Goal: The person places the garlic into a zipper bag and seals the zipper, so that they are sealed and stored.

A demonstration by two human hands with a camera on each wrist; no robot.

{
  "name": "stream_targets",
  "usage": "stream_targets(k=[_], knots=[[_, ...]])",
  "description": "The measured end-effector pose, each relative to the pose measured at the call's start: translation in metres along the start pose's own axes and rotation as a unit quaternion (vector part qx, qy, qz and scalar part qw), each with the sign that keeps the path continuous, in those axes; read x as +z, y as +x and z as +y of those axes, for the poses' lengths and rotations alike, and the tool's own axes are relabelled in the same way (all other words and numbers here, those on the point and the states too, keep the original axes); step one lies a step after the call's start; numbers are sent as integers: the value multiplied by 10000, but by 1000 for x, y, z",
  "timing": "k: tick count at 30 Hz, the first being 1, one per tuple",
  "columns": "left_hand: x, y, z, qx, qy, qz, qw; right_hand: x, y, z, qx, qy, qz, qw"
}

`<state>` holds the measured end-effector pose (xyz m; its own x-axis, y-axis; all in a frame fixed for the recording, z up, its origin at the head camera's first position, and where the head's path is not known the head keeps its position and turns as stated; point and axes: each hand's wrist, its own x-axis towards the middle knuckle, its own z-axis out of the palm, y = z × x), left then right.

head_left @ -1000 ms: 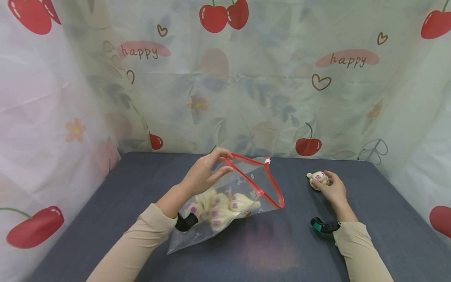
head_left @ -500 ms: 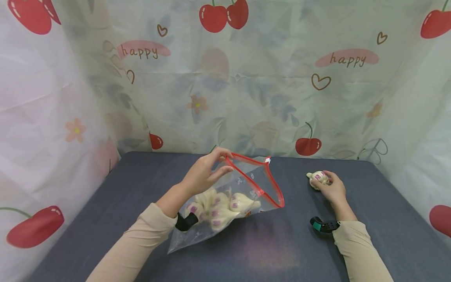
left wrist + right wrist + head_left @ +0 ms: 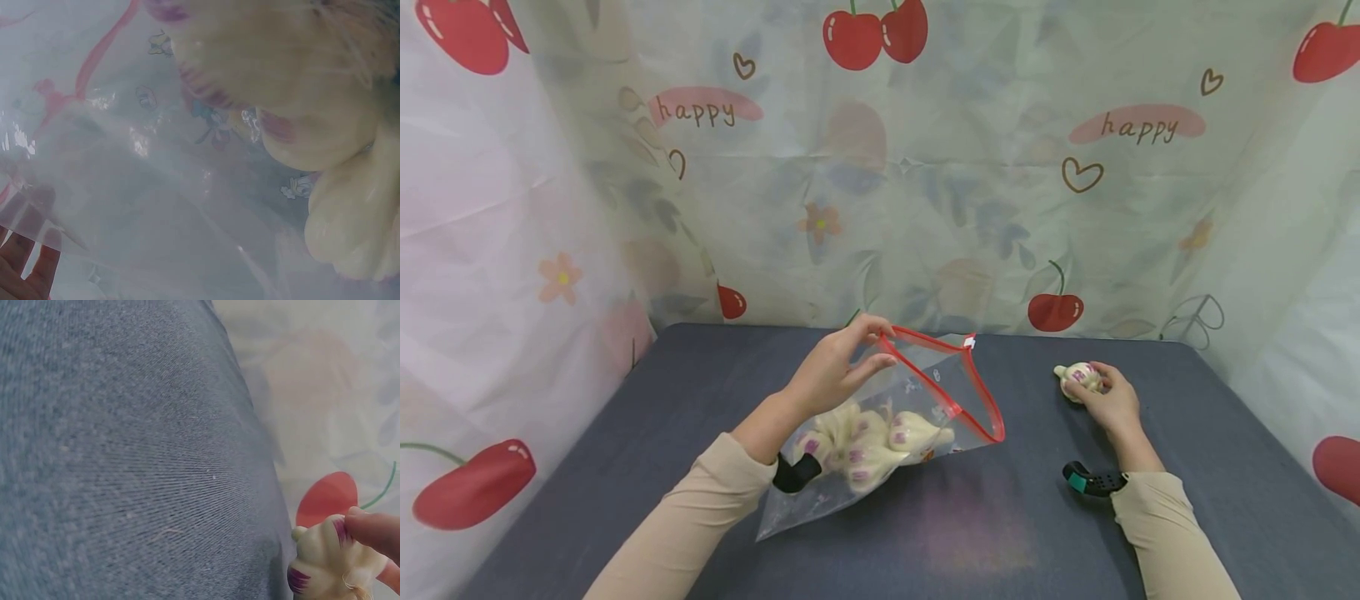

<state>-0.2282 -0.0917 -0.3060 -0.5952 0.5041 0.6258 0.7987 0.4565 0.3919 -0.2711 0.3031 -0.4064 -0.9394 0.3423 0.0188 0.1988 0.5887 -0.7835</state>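
Observation:
A clear zip bag with a red zip edge leans on the table, its mouth spread towards the right. Several white garlic bulbs with purple patches lie inside it; in the left wrist view, garlic bulbs fill the right side behind the plastic. My left hand grips the bag's red rim at its upper left between thumb and fingers. Over at the right, my right hand holds a single garlic bulb between thumb and fingers. The right wrist view shows this garlic bulb with fingertips on its side.
A dark grey cloth-covered table lies under everything. Behind it hangs a pale curtain printed with cherries and hearts, with more curtain at both sides. A thin looped wire shows at the table's back right corner. A black strap is on the right wrist.
My right hand with the garlic bulb has shifted very slightly to the right. The left hand and the bag stay as they were.

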Motion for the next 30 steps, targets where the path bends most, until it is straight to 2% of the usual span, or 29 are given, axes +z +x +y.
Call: stream_targets(k=[30], knots=[[-2,0,0,26,-93,-27,9999,-14,-16,-30,-487,294,-11,9984]])
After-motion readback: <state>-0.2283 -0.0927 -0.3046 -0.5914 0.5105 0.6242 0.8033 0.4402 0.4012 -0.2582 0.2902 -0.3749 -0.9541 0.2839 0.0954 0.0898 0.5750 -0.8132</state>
